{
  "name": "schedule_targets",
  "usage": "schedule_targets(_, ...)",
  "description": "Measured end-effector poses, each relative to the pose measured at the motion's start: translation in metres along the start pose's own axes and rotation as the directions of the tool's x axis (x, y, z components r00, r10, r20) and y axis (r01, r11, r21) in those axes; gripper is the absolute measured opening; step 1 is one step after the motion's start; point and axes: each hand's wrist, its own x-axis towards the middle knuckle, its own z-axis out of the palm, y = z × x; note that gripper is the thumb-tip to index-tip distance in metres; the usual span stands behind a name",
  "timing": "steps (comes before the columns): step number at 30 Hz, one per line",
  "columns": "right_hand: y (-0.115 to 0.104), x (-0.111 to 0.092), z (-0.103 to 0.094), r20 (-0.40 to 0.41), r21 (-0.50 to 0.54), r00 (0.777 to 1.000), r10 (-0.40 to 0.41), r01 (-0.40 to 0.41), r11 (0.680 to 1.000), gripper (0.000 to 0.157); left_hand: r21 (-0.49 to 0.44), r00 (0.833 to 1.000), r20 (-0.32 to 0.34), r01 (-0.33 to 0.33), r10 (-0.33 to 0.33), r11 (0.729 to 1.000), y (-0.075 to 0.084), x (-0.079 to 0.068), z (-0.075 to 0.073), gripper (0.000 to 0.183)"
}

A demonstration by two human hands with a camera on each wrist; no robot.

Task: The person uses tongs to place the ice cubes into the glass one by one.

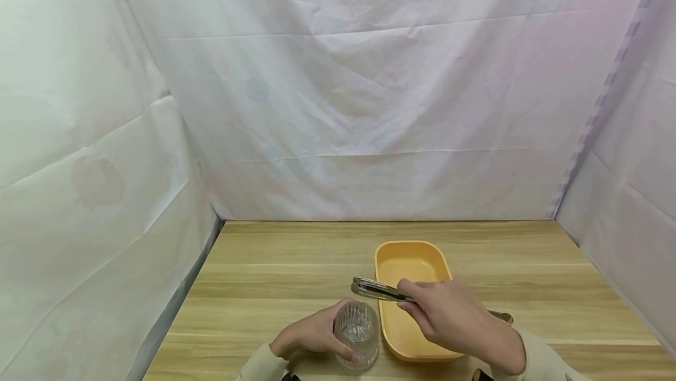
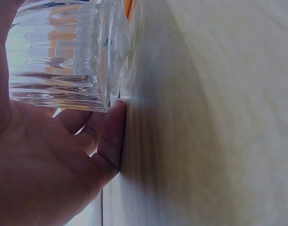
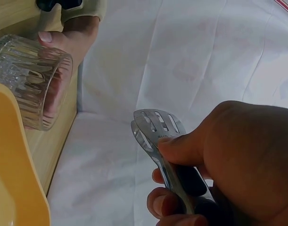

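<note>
My left hand (image 1: 313, 331) holds a clear ribbed drinking glass (image 1: 359, 337) from its left side, thumb at the near side and fingers round the far side. Upright on the wooden table, the glass shows nothing inside. My right hand (image 1: 454, 317) grips a pair of metal tongs (image 1: 376, 290) above a yellow-orange tray. In the right wrist view, the slotted tong heads (image 3: 158, 125) lie close together with nothing between them, and the thumb presses on the upper arm by the black grip (image 3: 190, 180). In the head view, the tong heads point left, just beyond the glass.
The rectangular yellow-orange tray (image 1: 412, 246) stands right of the glass, partly hidden under my right hand and forearm. Pale wood table (image 1: 285, 275) extends to both sides and behind. White sheeting (image 1: 369, 105) hangs at the back and along both sides.
</note>
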Motion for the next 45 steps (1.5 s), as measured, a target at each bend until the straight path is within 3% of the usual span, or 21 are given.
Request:
schedule_targets(16,-0.001,-0.001,0.003,0.006,0.003,1.000,-0.011,0.011,1.000,0.021,-0.014,1.000,0.010,0.013,-0.013,1.000,0.000,0.001,-0.001,0.082)
schedule_targets(24,0.000,-0.003,0.005,0.005,0.001,1.000,-0.024,0.024,1.000,0.020,0.002,1.000,0.001,0.016,-0.016,1.000,0.000,0.001,0.000,0.097)
schedule_targets(31,0.004,-0.003,0.000,0.037,0.012,0.999,-0.012,0.012,1.000,0.019,-0.004,1.000,0.014,0.002,-0.002,1.000,0.000,0.001,-0.001,0.082)
schedule_targets(38,0.014,-0.005,-0.005,0.025,-0.009,1.000,-0.012,0.012,1.000,0.019,0.007,0.999,0.010,-0.033,0.033,0.999,0.000,0.000,-0.002,0.082)
schedule_targets(45,0.020,-0.007,-0.007,0.085,0.002,0.996,0.034,-0.035,0.999,0.017,0.003,1.000,0.007,0.011,-0.011,1.000,0.000,0.001,-0.001,0.081)
